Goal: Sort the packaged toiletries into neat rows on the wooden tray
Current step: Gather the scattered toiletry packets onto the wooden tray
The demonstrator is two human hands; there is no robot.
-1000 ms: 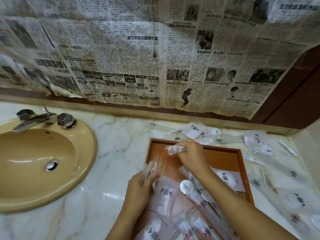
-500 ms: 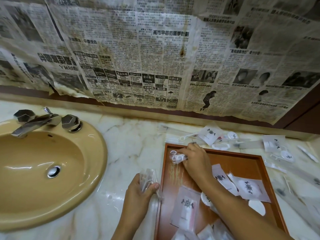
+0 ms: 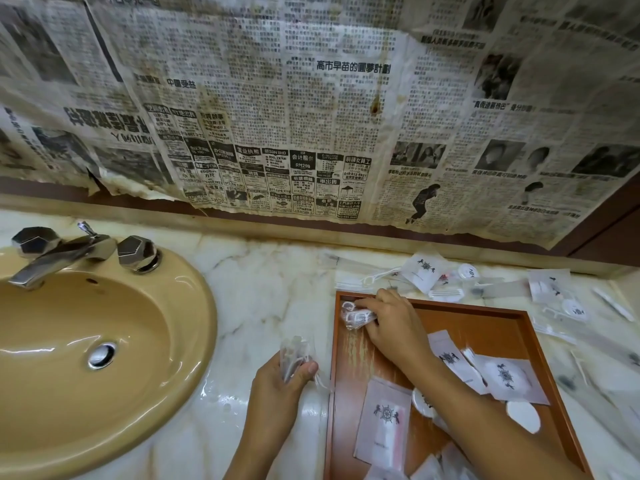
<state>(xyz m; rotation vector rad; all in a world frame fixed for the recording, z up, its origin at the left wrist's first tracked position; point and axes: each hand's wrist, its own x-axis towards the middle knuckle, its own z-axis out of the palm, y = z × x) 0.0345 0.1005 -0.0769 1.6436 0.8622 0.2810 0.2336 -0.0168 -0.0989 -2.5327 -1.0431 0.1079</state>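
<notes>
Warm, dim yellowish light, soft and even from above. Glossy marble worktop (image 3: 263,306) throws pale sheen near left hand (image 3: 277,386). Bright streak glints inside sink (image 3: 104,375) basin; tap (image 3: 62,251) shows hard highlights. Shadows faint, short. Wide-angle bend strong: newspaper (image 3: 311,116) sheets bow, print smears toward corners. Right lower edge soft, packets there blurred. Wooden tray (image 3: 485,315) centre fairly sharp.

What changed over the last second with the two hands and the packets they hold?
The right hand carried its small clear packet to the far left corner of the wooden tray and now holds it low there. The left hand moved off the tray to the marble counter beside it, gripping its bundle of clear packets throughout. Nothing was let go. The camera view shifted too; the loose packets appear undisturbed.
</notes>
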